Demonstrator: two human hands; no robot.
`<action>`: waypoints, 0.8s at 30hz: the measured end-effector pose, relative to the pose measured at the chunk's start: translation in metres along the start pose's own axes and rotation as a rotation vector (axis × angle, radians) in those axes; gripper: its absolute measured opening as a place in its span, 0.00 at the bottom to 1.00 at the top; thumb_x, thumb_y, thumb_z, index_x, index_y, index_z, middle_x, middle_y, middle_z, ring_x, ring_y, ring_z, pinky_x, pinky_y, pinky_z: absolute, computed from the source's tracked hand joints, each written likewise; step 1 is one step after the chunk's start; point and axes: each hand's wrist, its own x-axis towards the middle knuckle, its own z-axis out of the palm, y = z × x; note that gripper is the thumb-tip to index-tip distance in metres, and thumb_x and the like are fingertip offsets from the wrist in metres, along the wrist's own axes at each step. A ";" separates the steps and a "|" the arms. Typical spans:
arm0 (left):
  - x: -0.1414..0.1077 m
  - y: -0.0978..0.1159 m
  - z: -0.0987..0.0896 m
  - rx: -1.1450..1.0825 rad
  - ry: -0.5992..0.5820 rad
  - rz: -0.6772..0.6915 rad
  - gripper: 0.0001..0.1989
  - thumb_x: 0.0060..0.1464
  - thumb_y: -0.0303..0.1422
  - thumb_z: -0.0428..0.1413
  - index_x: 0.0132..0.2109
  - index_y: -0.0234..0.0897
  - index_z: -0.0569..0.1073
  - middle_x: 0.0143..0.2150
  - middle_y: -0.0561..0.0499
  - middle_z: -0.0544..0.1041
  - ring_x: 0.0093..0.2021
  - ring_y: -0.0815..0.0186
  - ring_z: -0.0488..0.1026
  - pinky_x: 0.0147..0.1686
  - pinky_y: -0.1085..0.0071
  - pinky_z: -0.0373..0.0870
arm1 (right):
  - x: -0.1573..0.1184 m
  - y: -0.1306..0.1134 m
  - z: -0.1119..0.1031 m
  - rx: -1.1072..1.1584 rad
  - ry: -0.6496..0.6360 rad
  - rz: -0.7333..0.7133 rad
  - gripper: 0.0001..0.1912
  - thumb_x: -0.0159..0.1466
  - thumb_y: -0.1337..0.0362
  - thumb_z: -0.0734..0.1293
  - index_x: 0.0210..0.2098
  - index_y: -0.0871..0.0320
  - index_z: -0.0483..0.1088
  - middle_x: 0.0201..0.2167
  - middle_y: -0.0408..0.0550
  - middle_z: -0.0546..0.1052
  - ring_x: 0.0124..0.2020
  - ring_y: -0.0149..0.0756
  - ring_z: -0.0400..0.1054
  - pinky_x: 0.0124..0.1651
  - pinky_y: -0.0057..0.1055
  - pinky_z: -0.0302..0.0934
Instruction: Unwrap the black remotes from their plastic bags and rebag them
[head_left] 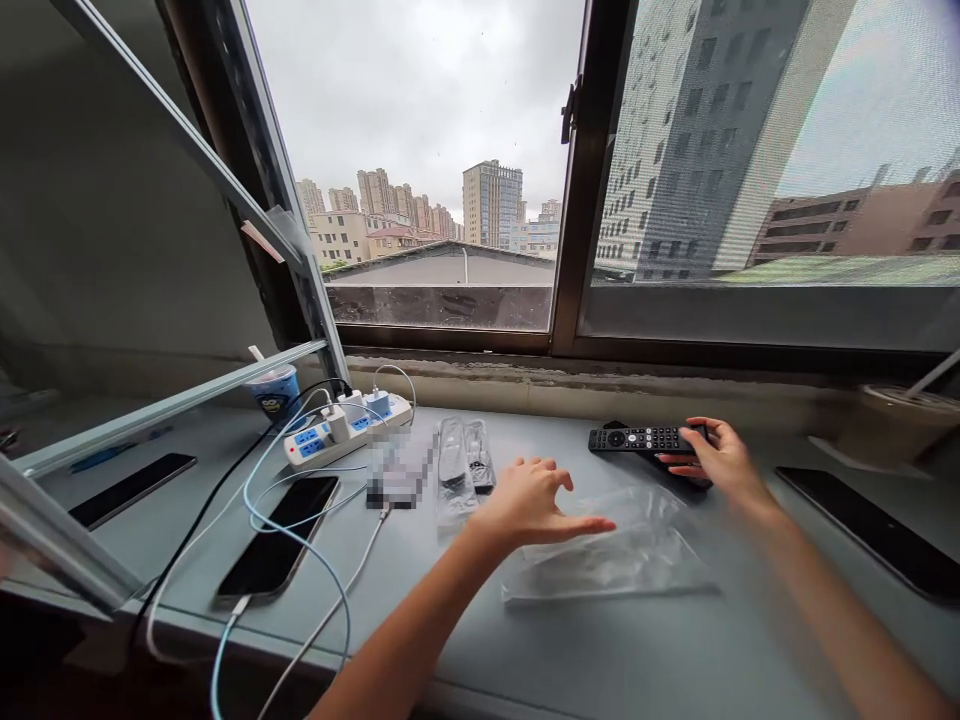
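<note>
My right hand (721,468) grips the right end of a black remote control (637,440), its button side up and its length running left to right. Beneath it, another dark, long object (686,482) shows in part, lying at a slant; I cannot tell exactly what it is. My left hand (521,503) is open, thumb and fingers spread, with nothing in it, over the left edge of a clear plastic bag (615,565) that lies flat on the grey table (570,650). Just beyond the left hand are remote controls in clear plastic wrapping (454,460).
At left, a white power strip (352,432) feeds several cables across a black phone (281,540). More phones lie at far left (135,490) and far right (874,525). A blue cup (274,393) and a brown cup (892,425) stand near the window ledge. A metal frame (180,405) crosses the left side.
</note>
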 end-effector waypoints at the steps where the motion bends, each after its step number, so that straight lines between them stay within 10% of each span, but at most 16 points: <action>1: -0.001 0.001 0.003 -0.001 0.003 0.040 0.34 0.40 0.61 0.48 0.43 0.37 0.72 0.38 0.47 0.73 0.40 0.59 0.69 0.44 0.63 0.61 | -0.001 0.000 -0.001 -0.084 0.003 -0.020 0.25 0.47 0.52 0.68 0.43 0.52 0.61 0.32 0.46 0.72 0.24 0.38 0.71 0.25 0.36 0.68; 9: -0.003 0.012 0.035 0.166 -0.161 0.263 0.35 0.38 0.49 0.58 0.52 0.37 0.63 0.44 0.46 0.69 0.43 0.58 0.67 0.42 0.64 0.63 | -0.018 -0.001 -0.001 -0.932 -0.075 -0.200 0.27 0.41 0.40 0.67 0.33 0.50 0.75 0.30 0.51 0.77 0.30 0.51 0.71 0.28 0.41 0.62; 17: 0.006 0.007 0.035 0.296 -0.174 0.252 0.11 0.48 0.30 0.51 0.42 0.40 0.68 0.37 0.51 0.72 0.35 0.64 0.71 0.30 0.69 0.64 | -0.013 0.014 0.000 -1.084 -0.060 -0.247 0.23 0.41 0.43 0.68 0.28 0.51 0.76 0.27 0.52 0.77 0.29 0.54 0.71 0.25 0.42 0.60; 24: 0.006 0.007 0.019 0.314 0.006 0.183 0.12 0.50 0.27 0.48 0.42 0.41 0.69 0.40 0.54 0.72 0.31 0.67 0.71 0.33 0.68 0.65 | -0.018 0.007 0.002 -1.066 -0.061 -0.147 0.24 0.42 0.43 0.68 0.32 0.52 0.75 0.31 0.54 0.77 0.32 0.56 0.70 0.29 0.45 0.60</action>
